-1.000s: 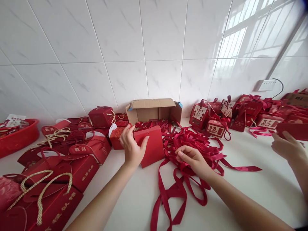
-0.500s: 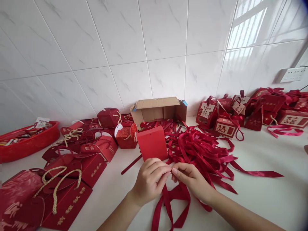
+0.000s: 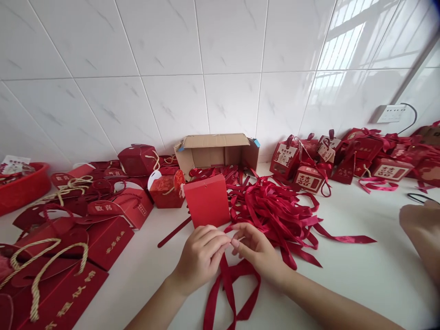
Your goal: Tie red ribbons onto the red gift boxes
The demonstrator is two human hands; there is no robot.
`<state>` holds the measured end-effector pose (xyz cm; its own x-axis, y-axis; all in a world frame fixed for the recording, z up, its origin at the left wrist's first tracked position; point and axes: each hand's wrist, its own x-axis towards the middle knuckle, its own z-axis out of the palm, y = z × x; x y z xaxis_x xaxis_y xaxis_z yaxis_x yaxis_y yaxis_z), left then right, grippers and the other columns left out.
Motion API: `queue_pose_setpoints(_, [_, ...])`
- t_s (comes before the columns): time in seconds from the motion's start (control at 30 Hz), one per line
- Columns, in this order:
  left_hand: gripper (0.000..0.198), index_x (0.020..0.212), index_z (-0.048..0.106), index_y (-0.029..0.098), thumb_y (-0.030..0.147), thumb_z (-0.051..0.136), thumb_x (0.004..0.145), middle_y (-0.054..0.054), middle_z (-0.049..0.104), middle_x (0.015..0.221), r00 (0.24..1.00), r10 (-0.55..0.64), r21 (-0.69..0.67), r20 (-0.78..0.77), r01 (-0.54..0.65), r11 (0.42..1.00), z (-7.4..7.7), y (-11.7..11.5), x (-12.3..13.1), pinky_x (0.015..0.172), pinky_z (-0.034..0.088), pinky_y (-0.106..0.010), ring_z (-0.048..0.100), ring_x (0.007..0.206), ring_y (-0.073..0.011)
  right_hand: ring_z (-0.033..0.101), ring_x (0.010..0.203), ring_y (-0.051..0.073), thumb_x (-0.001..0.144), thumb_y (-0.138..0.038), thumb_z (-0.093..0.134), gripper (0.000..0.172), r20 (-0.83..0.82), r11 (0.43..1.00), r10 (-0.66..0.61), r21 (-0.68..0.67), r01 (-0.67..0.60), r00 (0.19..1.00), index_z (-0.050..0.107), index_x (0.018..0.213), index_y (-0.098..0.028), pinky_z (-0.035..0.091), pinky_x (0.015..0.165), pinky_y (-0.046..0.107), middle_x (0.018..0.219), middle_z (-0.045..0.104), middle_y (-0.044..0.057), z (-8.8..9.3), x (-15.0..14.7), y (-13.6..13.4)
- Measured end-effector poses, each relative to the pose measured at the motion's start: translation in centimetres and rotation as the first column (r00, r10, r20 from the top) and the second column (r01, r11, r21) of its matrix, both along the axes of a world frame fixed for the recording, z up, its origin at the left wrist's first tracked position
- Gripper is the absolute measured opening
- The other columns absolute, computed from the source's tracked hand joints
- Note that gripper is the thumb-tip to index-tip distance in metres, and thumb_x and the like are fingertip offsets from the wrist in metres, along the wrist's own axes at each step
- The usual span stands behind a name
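Observation:
Just in front of a plain red gift box (image 3: 206, 201) with a small hole near its upper edge, my two hands meet low in the middle. My left hand (image 3: 204, 256) is closed in a pinch on a dark red ribbon (image 3: 227, 286), whose loose length hangs and loops on the table below. My right hand (image 3: 257, 252) pinches at the same spot, thumb against fingertips, its other fingers curled. The bit between the fingertips is mostly hidden. A big heap of ribbons (image 3: 271, 206) lies just beyond my right hand.
Red gift boxes with rope handles (image 3: 113, 243) crowd the left side, near a red basin (image 3: 25, 188). An open cardboard box (image 3: 216, 151) stands by the tiled wall. Ribbon-tied boxes (image 3: 311, 178) line the back right. Another person's arm (image 3: 421, 233) reaches in at the right edge.
The view has turned slightly right, so everything sits further left in it. More of the other person's arm shows at the right. My hands stay together, the right fingers a little more raised.

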<state>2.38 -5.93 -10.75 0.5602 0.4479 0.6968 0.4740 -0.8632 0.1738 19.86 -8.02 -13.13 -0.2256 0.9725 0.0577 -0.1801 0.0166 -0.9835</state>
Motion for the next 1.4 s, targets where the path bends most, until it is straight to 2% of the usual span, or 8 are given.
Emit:
queue_pose_setpoints(0.17, [0.014,0.081,0.06,0.019,0.008,0.053,0.087,0.0,0.067,0.075,0.997,-0.013,-0.123,0.072,0.022,0.992,-0.5,0.0,0.1,0.067,0.042,-0.028,0.055,0.071,-0.014,0.063,0.083,0.013,0.077,-0.033,0.072,0.017,-0.173,0.992,0.055,0.119,-0.035,0.983,0.07,0.09,-0.021,0.051,0.08,0.029,0.088,0.067,0.003,-0.3,-0.1,-0.1])
queue_pose_setpoints(0.43, [0.016,0.075,0.057,0.018,0.016,0.052,0.09,0.0,0.065,0.07,0.987,0.038,-0.284,0.155,0.008,0.959,-1.2,-0.3,0.6,0.068,0.039,-0.028,0.054,0.068,-0.0136,0.064,0.07,0.014,0.075,-0.027,0.074,0.004,0.017,0.954,-0.135,0.273,0.125,0.991,0.074,0.078,-0.024,0.053,0.066,0.026,0.076,0.066,0.001,-0.6,0.1,-0.3])
queue_pose_setpoints(0.73, [0.021,0.072,0.058,0.017,0.023,0.05,0.091,-0.002,0.065,0.069,0.97,0.116,-0.44,0.212,-0.011,0.898,-2.0,-0.8,1.2,0.07,0.04,-0.029,0.057,0.068,-0.0145,0.059,0.067,0.013,0.078,-0.034,0.071,0.013,0.101,0.945,-0.201,0.28,0.166,0.974,0.071,0.077,-0.022,0.049,0.062,0.025,0.072,0.063,0.002,-0.9,0.0,-1.0])
queue_pose_setpoints(0.93, [0.014,0.088,0.061,0.019,0.032,0.055,0.088,-0.002,0.068,0.085,0.992,0.03,-0.653,0.123,0.058,0.755,1.0,-0.8,-0.6,0.071,0.049,-0.024,0.062,0.077,-0.013,0.06,0.068,0.012,0.078,-0.038,0.07,0.018,0.026,0.982,-0.126,0.147,0.121,0.992,0.068,0.079,-0.02,0.05,0.065,0.024,0.074,0.063,0.002,-0.2,0.1,-1.1])
queue_pose_setpoints(1.07, [0.018,0.083,0.057,0.021,0.038,0.059,0.081,0.0,0.064,0.082,0.968,0.144,-0.812,-0.204,-0.25,0.527,3.0,-1.1,-5.7,0.068,0.049,-0.026,0.059,0.074,-0.0153,0.058,0.069,0.011,0.078,-0.039,0.07,0.02,-0.017,0.989,-0.117,0.091,0.118,0.993,0.067,0.081,-0.019,0.049,0.065,0.022,0.077,0.063,0.002,0.6,0.5,-1.0])
queue_pose_setpoints(1.13, [0.017,0.081,0.057,0.021,0.038,0.055,0.081,0.0,0.064,0.08,0.874,0.363,-0.733,-0.323,-0.473,0.489,2.7,-0.3,-8.4,0.067,0.049,-0.026,0.06,0.074,-0.0165,0.056,0.069,0.011,0.078,-0.039,0.07,0.02,-0.023,0.989,-0.105,0.104,0.107,0.994,0.066,0.08,-0.019,0.048,0.063,0.021,0.077,0.061,0.002,0.7,0.6,-1.0])
queue_pose_setpoints(1.23, [0.018,0.084,0.058,0.018,0.035,0.054,0.08,-0.007,0.064,0.094,0.745,0.547,-0.629,-0.38,-0.643,0.438,1.3,2.3,-10.9,0.076,0.048,-0.034,0.061,0.087,-0.0236,0.053,0.067,0.01,0.079,-0.039,0.068,0.02,-0.019,0.988,-0.08,0.129,0.082,0.997,0.065,0.078,-0.019,0.045,0.06,0.02,0.076,0.059,0.001,0.8,0.6,-1.1])
queue_pose_setpoints(1.4, [0.028,0.097,0.061,0.015,0.037,0.064,0.079,-0.012,0.06,0.113,0.66,0.619,-0.56,-0.426,-0.73,0.393,-1.0,6.9,-9.4,0.088,0.045,-0.04,0.056,0.106,-0.0275,0.051,0.068,0.011,0.08,-0.039,0.068,0.02,0.0,0.992,-0.043,0.122,0.043,0.999,0.064,0.08,-0.019,0.044,0.061,0.021,0.077,0.059,0.001,0.5,0.5,-1.3])
